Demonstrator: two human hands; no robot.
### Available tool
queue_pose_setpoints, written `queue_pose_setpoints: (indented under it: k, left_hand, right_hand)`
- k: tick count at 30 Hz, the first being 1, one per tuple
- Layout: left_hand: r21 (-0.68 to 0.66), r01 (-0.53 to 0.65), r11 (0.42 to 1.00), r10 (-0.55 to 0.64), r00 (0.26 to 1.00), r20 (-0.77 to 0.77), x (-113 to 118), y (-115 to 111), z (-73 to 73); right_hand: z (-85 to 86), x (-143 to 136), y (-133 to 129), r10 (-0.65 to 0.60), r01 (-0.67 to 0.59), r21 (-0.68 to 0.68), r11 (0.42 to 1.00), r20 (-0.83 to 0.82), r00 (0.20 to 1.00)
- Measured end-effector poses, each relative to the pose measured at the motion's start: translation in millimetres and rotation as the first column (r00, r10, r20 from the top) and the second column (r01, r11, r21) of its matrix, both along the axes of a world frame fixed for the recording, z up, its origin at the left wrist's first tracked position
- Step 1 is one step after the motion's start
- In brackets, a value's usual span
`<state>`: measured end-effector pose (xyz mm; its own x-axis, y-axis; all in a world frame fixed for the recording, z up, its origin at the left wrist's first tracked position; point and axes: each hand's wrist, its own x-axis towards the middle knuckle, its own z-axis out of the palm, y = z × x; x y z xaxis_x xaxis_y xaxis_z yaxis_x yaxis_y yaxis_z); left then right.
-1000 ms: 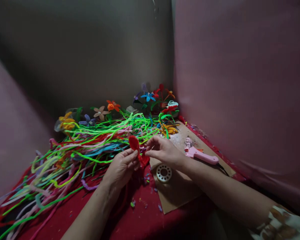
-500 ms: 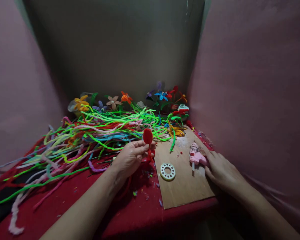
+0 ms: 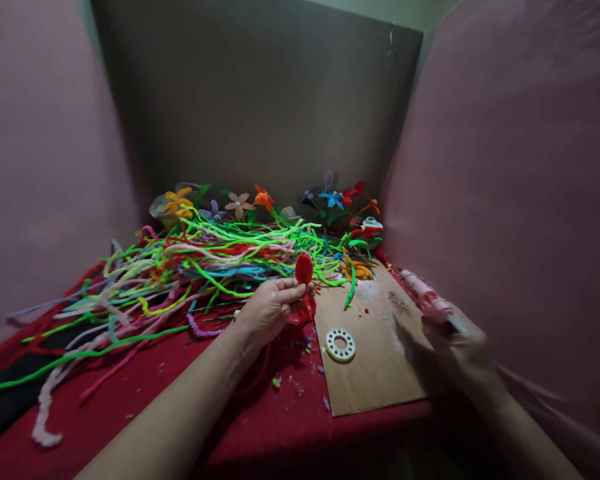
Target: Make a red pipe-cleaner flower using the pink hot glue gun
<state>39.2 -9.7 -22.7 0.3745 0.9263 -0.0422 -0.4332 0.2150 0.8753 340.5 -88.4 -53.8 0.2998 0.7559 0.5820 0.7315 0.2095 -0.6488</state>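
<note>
Between the thumb and fingers of my left hand (image 3: 273, 308) is a red pipe-cleaner petal (image 3: 304, 269), its rounded end pointing up. More red strands hang below the pinch. My right hand (image 3: 463, 347) is closed around a pink glue gun (image 3: 427, 297), held above the right edge of a brown board (image 3: 365, 383). The gun's nozzle points up and away from me. A white ring with holes (image 3: 341, 345) lies flat on the board between my hands.
A heap of multicoloured pipe cleaners (image 3: 235, 250) covers the left and back of the red cloth (image 3: 190, 400). Finished fuzzy flowers, such as an orange one (image 3: 263, 198) and a blue one (image 3: 332, 199), stand behind it. Pink sheeting (image 3: 520, 200) rises at the right.
My right hand has taken hold of the glue gun and lifted it off the board, to the right. My left hand still pinches the red petal. The view has shifted slightly.
</note>
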Motion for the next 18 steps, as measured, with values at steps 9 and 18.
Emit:
queue_pose_setpoints:
  k: [9,18]
  left_hand:
    - [0.028,0.023,0.999,-0.023,1.000,0.005,0.1,-4.7,6.4]
    - [0.033,-0.182,0.983,0.181,0.983,0.028,-2.3,0.7,3.8]
  right_hand:
    - [73.4,-75.5,8.9,0.336,-0.539,0.080,0.839,-0.855,0.396]
    - [78.5,-119.4,58.3,0.624,-0.685,0.237,0.689,-0.675,0.395]
